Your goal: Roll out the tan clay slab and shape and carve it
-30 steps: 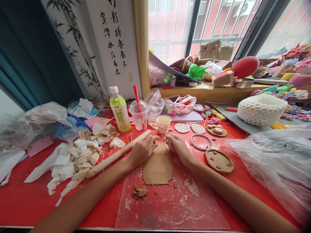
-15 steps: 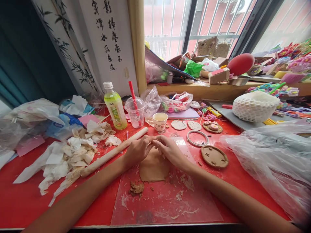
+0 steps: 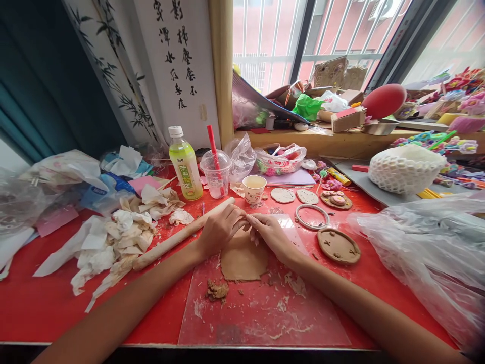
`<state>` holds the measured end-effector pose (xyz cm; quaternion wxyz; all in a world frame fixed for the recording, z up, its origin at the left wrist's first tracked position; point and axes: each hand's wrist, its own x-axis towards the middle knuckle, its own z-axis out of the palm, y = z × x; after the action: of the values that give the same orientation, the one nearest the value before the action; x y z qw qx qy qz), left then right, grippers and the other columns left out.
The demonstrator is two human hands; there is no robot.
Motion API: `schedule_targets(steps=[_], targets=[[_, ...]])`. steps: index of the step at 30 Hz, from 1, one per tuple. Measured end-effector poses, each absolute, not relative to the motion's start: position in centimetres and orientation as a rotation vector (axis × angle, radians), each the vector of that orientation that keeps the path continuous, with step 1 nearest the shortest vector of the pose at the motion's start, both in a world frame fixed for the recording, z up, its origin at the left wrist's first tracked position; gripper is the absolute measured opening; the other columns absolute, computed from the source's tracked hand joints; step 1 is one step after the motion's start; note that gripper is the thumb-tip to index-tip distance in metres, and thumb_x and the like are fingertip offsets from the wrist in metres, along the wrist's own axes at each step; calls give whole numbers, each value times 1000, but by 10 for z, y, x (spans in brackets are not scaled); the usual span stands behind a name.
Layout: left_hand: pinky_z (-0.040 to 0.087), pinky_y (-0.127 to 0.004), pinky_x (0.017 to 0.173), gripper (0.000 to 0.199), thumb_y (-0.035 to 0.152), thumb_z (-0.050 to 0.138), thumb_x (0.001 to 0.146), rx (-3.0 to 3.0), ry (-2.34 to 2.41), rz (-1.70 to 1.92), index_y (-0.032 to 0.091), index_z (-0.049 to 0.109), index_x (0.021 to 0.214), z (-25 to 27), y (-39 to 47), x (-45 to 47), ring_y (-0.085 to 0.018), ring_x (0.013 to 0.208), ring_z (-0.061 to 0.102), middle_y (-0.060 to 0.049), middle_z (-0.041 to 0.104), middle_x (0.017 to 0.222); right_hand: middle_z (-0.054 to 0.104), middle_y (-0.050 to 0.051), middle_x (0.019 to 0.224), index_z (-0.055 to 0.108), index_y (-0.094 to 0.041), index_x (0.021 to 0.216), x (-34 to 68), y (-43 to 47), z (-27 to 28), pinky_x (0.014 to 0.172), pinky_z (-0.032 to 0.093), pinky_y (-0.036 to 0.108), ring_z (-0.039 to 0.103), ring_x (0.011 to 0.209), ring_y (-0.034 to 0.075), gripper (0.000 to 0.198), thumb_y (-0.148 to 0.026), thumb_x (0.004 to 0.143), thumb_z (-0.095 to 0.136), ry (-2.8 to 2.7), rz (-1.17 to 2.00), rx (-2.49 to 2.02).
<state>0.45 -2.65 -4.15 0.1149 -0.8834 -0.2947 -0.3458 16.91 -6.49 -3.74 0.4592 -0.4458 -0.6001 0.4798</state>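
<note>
The left hand [image 3: 223,230] and right hand [image 3: 270,235] meet over the flat clay's [image 3: 244,263] far end, fingers bent; I can't tell if they pinch anything. The clay's near edge is well inside the mat's [image 3: 273,331].

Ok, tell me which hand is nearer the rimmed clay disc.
Right. The right hand is left of the rimmed clay disc, apart from it; the left hand is farther left, beyond the right hand.
</note>
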Motion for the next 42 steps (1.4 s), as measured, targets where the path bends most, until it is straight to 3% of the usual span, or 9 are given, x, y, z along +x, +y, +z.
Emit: schedule_targets(steps=[3, 10, 16, 20, 25, 31, 42], targets=[[47, -25, 66, 17, 28, 42, 92, -2602, -859, -982, 15, 54, 92, -43, -25, 5, -14, 78, 59, -4, 59, 85, 53, -2, 52, 60, -17, 69, 170, -64, -40, 48, 35, 23, 48, 47, 9, 38, -50, 83, 47, -1446, 1188, -1101], [47, -24, 71, 20, 27, 41, 93, -2652, -855, -950, 16, 58, 93, -46, -23, 3, -15, 86, 58, -4, 59, 86, 52, -1, 55, 53, -17, 66, 170, -63, -43, 49, 36, 22, 48, 48, 9, 38, -50, 84, 46, -1334, 1248, -1063], [44, -21, 60, 18, 27, 42, 92, -2550, -898, -1019, 17, 57, 91, -47, -24, 3, -13, 80, 58, -4, 58, 92, 54, 0, 64, 59, -16, 74, 170, -62, -42, 48, 36, 22, 48, 50, 8, 38, -51, 82, 48, -1229, 1312, -1042], [46, -23, 66, 20, 30, 45, 91, -2571, -848, -1005, 16, 58, 85, -48, -23, 3, -13, 79, 59, -4, 59, 92, 53, 0, 63, 57, -16, 71, 171, -61, -44, 50, 36, 21, 47, 51, 7, 37, -50, 83, 47, -1227, 1337, -1029], [48, -22, 69, 19, 26, 41, 92, -2573, -941, -998, 16, 57, 96, -48, -24, 3, -14, 90, 59, -7, 56, 103, 52, -1, 63, 54, -16, 72, 171, -60, -44, 50, 36, 22, 47, 52, 8, 36, -48, 84, 46, -1259, 1331, -1036], [44, -21, 57, 22, 31, 44, 91, -2531, -913, -1010, 16, 59, 92, -44, -26, 5, -12, 78, 61, -6, 56, 104, 53, -2, 61, 54, -16, 70, 172, -61, -41, 52, 35, 23, 48, 52, 8, 32, -45, 83, 51, -1351, 1305, -1071], [46, -22, 60, 25, 34, 41, 92, -2567, -929, -968, 15, 57, 97, -43, -26, 6, -14, 84, 61, -7, 58, 100, 51, -3, 58, 53, -17, 70, 173, -60, -44, 50, 33, 24, 46, 51, 8, 33, -47, 81, 52, -1390, 1258, -1110]])
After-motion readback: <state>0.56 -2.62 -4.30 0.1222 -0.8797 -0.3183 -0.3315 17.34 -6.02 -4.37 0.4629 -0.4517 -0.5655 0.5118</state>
